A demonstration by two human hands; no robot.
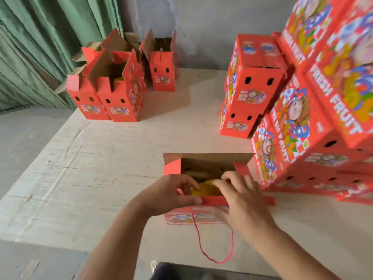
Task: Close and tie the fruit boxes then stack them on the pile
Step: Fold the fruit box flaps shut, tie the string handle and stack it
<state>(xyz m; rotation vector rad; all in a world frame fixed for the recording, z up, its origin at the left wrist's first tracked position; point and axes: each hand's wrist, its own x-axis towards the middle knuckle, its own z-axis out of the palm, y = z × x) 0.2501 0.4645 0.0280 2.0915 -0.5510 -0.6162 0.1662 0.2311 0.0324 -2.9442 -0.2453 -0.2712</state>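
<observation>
An open red fruit box [203, 166] stands on the pale board right in front of me, its brown far flap up and yellow fruit [205, 187] showing inside. My left hand [171, 193] grips the box's near red flap, thumb along its edge. Over the right side of the opening my right hand [242, 199] reaches in, its fingers bent at the fruit. From the box's near side a red cord handle [214, 257] hangs in a loop. The pile of closed "FRESH FRUIT" boxes [314, 110] rises at the right.
Three open red boxes [119, 93] with raised flaps stand at the far left of the board [90, 168]. Two closed boxes [248, 87] are stacked upright by the pile. A green corrugated wall runs along the left, a grey wall behind.
</observation>
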